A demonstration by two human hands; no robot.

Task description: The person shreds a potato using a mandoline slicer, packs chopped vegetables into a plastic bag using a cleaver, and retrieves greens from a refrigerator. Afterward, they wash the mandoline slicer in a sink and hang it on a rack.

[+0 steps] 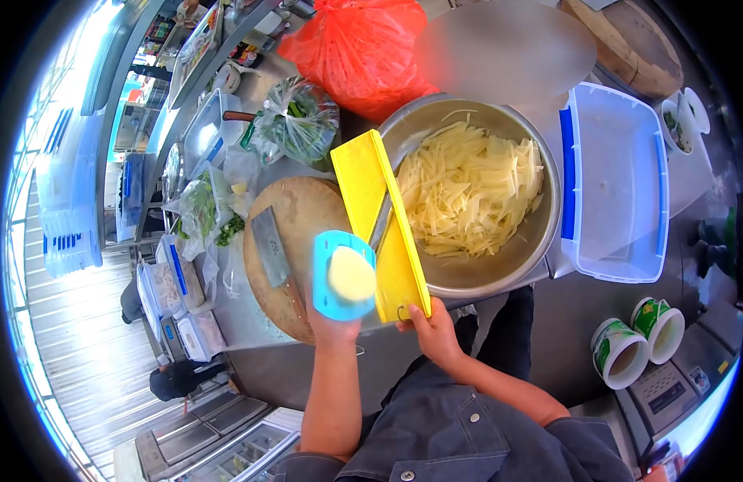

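My left hand (337, 328) grips a light-blue slicer hand guard (323, 293), its fingers mostly hidden behind it. A peeled potato piece (351, 275) sits on the guard, facing up. In my right hand (435, 333) is the lower end of a yellow mandoline slicer (363, 165) with a slanted metal blade. The slicer is tilted, its upper part by the left rim of a steel bowl (550, 201). Pale potato strips (468, 189) fill much of that bowl. Left of the slicer, a cleaver (271, 245) lies on a round wooden chopping board (307, 201).
A red plastic bag (355, 48) stands behind the bowl. Bagged greens (295, 124) lie beyond the board. To the right is a clear tub (620, 185) with a blue handle. Two green-and-white buckets (620, 353) stand lower right. People are at the far left.
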